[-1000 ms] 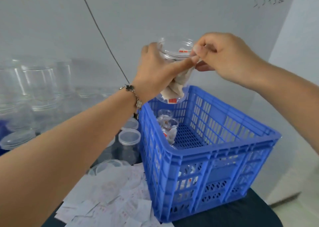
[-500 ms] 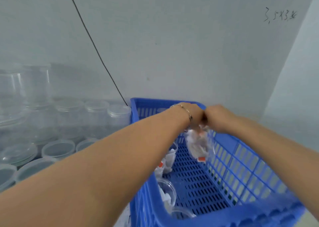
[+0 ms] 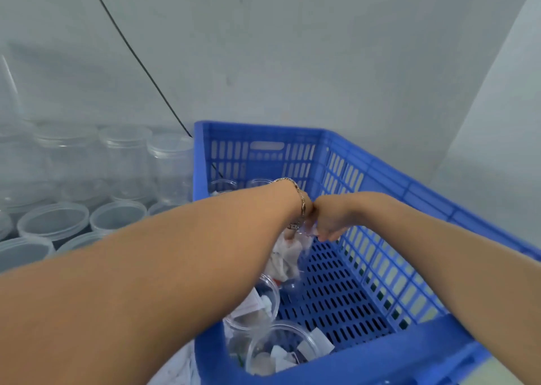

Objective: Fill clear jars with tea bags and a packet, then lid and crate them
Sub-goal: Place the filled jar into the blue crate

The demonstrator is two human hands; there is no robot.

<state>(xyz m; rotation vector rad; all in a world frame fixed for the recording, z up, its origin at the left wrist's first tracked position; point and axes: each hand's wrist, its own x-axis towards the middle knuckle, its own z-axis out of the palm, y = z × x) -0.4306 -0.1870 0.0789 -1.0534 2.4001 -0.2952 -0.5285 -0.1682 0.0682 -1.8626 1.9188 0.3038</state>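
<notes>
**Two hands lower a filled jar into the crate**

Two hands meet over the inside of the blue crate (image 3: 380, 179). The right hand (image 3: 330, 219) has its fingers curled down on the top of a clear jar (image 3: 288, 256), which seems to be its lid; the grip is closed on the jar. The left hand (image 3: 295, 223) is almost fully hidden behind its own wrist and the bracelet (image 3: 301, 200), so I cannot tell whether it holds the jar or only steadies it.

The jar hangs below the hands, inside the crate walls, above the perforated floor. It is full of pale tea bags with red tags. I judge the step in hand is placing it beside the other jars.

To do this well, keep the jar upright, bring it straight down until the base touches the floor, and only then let the fingers go. Put it close against the filled jars (image 3: 263, 302) at the left wall, so the row stays tight and nothing falls over. It is worth checking that the lid sits firmly.

Outside the crate, on the left, empty jars (image 3: 123, 156) and loose lids (image 3: 54, 220) stand on the bench.
</notes>
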